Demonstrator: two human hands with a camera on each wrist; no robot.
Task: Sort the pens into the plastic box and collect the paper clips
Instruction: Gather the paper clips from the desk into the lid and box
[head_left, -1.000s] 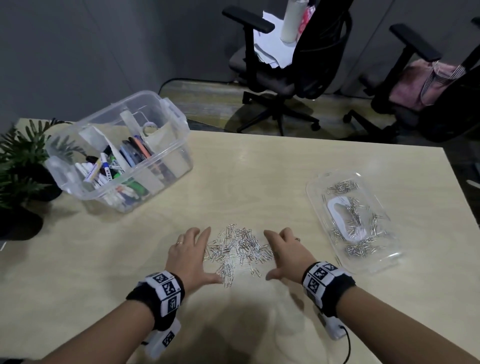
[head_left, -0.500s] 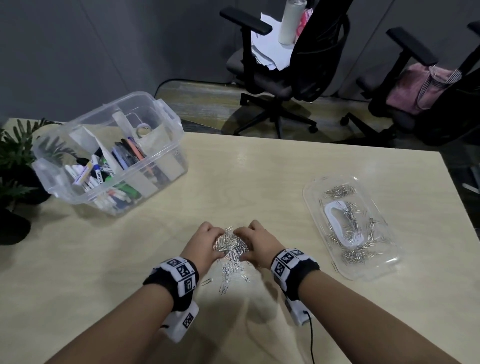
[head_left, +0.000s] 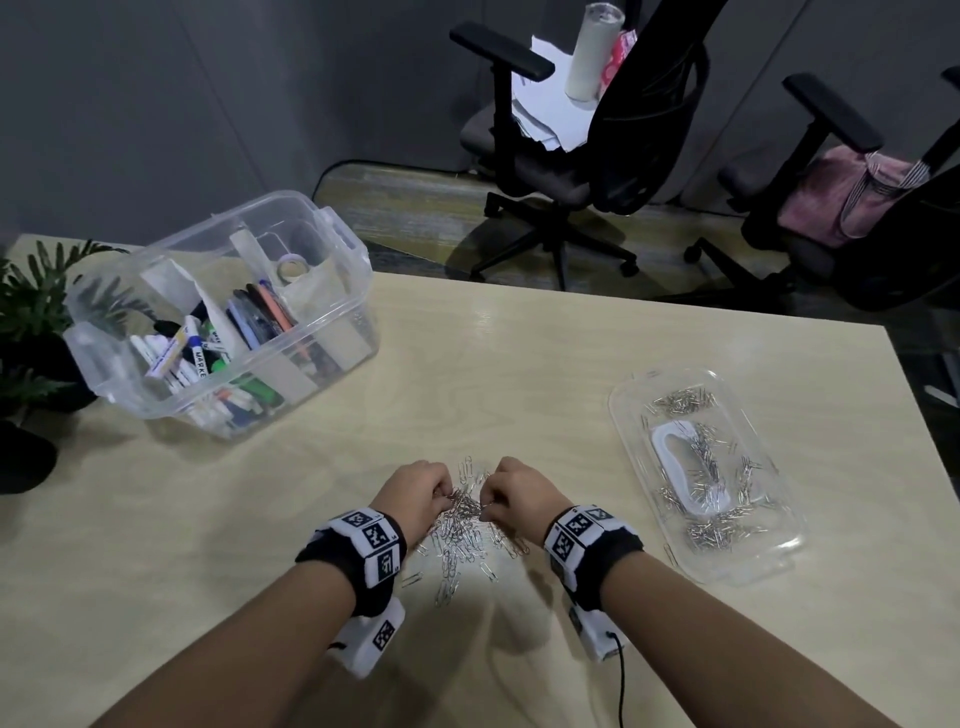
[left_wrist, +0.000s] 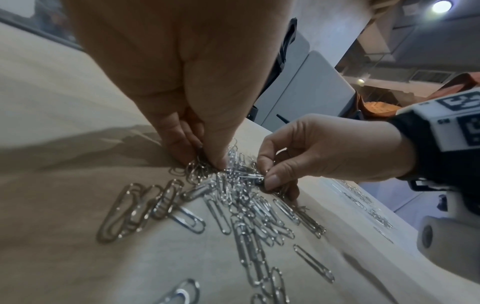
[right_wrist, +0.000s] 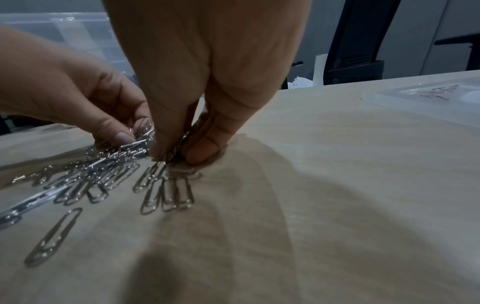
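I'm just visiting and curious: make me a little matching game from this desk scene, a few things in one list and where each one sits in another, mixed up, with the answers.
Things:
1. plastic box
2. flat clear tray
3. loose paper clips
4. potted plant

Places:
A. between the two hands, on the table
B. far left edge of the table
C. right side of the table, holding paper clips
D. back left of the table, holding pens

Pairs: 1-D, 2-C, 3-A, 4-B
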